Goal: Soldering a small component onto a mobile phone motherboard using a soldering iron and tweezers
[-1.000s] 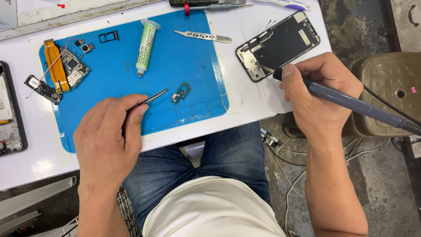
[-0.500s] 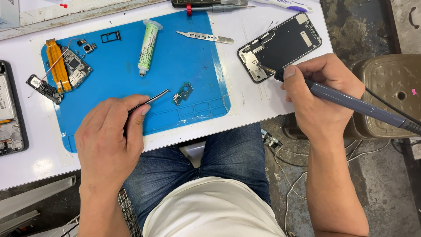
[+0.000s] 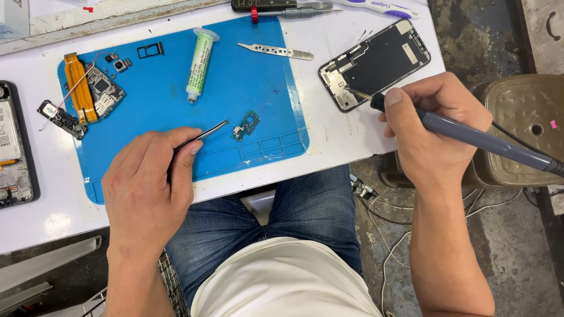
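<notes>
A white worktable [image 3: 364, 138] carries a blue silicone repair mat [image 3: 258, 76], seen from above a seated person's lap. On the mat's near edge the left hand [image 3: 150, 188] is closed around a pair of fine tweezers [image 3: 202, 135], whose tips point toward a small green circuit board [image 3: 245, 125] lying just beyond them, close but not touching. Off the mat's right edge, the right hand [image 3: 432, 138] grips a grey soldering iron [image 3: 470, 135], its tip resting at the lower corner of an opened phone screen assembly [image 3: 376, 61] that lies face down on the table. To the far left, an opened phone body [image 3: 14, 147] sits partly out of view. On the mat's left part lie a main board [image 3: 104, 93] with an orange flex cable [image 3: 79, 94]; further back a green flux syringe [image 3: 200, 63], a flat metal pry tool [image 3: 276, 51] and a black card tray [image 3: 150, 50]. A screwdriver [image 3: 282, 7] lies along the table's far edge. Nothing lies between the tweezers and the small board.
</notes>
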